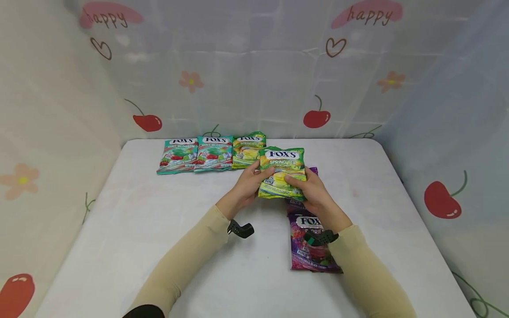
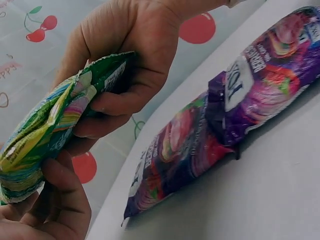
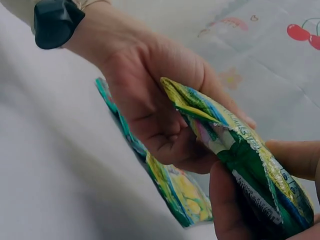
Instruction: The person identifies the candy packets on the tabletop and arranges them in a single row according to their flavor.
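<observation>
Both hands hold a green and yellow Fox's Spring Tea candy bag (image 1: 281, 161) above the table, its printed front facing the head camera. My left hand (image 1: 248, 183) grips its left side, thumb on the front. On the right side, my right hand (image 1: 316, 192) does the same, with fingers curled behind the bag in the left wrist view. Just behind stands another Spring Tea bag (image 1: 248, 152), at the right end of a row. Beneath the right forearm lie two purple Fox's Berries bags, the nearer bag (image 1: 304, 251) overlapping the farther one (image 2: 175, 145).
Two teal Mint Blossom bags (image 1: 177, 157) lie left in the row near the back edge of the white table (image 1: 167, 247). Printed curtains (image 1: 246, 79) enclose the back and both sides. A black wrist device (image 1: 241, 229) sits on each wrist.
</observation>
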Motion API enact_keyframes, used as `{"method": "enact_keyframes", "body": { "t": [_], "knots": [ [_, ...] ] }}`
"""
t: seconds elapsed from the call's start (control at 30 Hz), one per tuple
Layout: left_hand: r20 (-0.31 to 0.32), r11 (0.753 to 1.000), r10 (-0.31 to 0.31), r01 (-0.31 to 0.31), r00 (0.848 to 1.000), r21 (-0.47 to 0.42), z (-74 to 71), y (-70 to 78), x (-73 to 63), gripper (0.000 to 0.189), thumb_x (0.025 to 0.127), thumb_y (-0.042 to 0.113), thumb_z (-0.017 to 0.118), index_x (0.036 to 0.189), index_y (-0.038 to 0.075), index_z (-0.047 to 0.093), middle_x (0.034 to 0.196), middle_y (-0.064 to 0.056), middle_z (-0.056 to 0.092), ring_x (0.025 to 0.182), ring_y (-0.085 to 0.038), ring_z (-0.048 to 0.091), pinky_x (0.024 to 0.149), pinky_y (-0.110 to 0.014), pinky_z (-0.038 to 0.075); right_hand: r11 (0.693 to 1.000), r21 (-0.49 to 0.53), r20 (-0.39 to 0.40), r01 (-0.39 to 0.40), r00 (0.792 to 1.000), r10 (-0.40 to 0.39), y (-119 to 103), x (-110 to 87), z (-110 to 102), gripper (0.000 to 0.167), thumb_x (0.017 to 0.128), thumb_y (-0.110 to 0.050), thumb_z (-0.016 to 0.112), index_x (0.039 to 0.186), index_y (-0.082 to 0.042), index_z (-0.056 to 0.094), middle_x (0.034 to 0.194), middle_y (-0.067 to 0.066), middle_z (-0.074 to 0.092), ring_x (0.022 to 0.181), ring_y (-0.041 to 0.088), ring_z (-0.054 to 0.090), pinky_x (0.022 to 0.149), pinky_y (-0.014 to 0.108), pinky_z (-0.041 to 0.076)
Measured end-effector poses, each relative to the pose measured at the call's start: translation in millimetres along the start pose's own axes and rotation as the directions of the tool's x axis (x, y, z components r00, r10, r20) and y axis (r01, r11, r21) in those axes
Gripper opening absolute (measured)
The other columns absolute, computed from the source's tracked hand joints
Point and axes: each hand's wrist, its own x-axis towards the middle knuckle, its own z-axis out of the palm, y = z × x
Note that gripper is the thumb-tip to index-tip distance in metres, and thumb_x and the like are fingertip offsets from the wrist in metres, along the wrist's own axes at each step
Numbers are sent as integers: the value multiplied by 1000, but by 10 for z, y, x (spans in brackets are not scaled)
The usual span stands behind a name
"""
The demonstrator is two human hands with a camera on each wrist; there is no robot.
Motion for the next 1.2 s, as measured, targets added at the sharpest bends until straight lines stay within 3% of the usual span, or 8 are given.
{"method": "enact_keyframes", "body": {
  "t": [0.2, 0.33, 0.47, 0.63, 0.87, 1.1, 1.2],
  "knots": [
    [-12, 1000, 1, -1, 1000, -19, 65, 81, 211, 69, 101, 30, 67, 161, 24, 34, 137, -10, 67, 116, -23, 71, 93, -35, 61, 1000, 23, -12, 15, 1000, -15, -62, 215, -129, 63, 100, -25, 70, 153, -12, 39, 107, -4, 70, 90, 8, 71, 75, 23, 61],
    [-44, 1000, -4, 3, 999, -24, 78, 110, 339, 75, 102, 30, 67, 165, 22, 26, 137, -11, 66, 112, -22, 71, 90, -33, 62, 999, 53, -8, 0, 1000, 1, -91, 356, -185, 64, 99, -25, 71, 154, -15, 39, 112, -4, 69, 93, 9, 71, 78, 23, 61],
    [-85, 999, -26, 23, 996, -29, 62, 114, 479, 71, 102, 28, 67, 163, 20, 32, 137, -12, 66, 106, -19, 71, 83, -29, 63, 998, 52, -5, -44, 999, 44, -98, 522, -237, 66, 99, -29, 71, 155, -16, 39, 113, -3, 69, 93, 9, 70, 77, 23, 60],
    [-110, 997, -37, 29, 993, -66, 31, 136, 631, 69, 102, 22, 67, 161, 12, 34, 141, -15, 63, 111, -19, 69, 90, -30, 59, 998, 52, -28, -45, 999, 47, -115, 744, -311, 64, 99, -28, 71, 153, -16, 40, 112, -3, 68, 91, 9, 70, 74, 24, 59],
    [-143, 997, -52, 42, 988, -69, -18, 169, 695, 48, 103, 13, 64, 150, 9, 53, 140, -16, 60, 102, -20, 66, 104, -46, 55, 998, 54, -63, -34, 997, 37, -165, 1015, -434, 65, 98, -28, 73, 153, -17, 40, 118, 0, 65, 95, 9, 70, 76, 23, 60],
    [-158, 996, -58, 46, 986, -75, -60, 148, 732, 39, 103, 6, 61, 142, 5, 60, 136, -16, 61, 94, -18, 67, 93, -31, 61, 999, -45, -98, -31, 995, 27, -206, 1234, -520, 67, 98, -30, 73, 155, -17, 40, 122, 0, 63, 98, 9, 66, 76, 21, 57],
    [-188, 996, -64, 51, 980, -74, -72, 133, 753, 38, 103, 6, 61, 140, 5, 61, 135, -17, 63, 93, -17, 67, 96, -32, 60, 994, -103, -96, -34, 995, 25, -194, 1303, -522, 68, 98, -32, 72, 155, -17, 39, 126, 1, 62, 102, 10, 64, 81, 22, 55]
  ]
}}
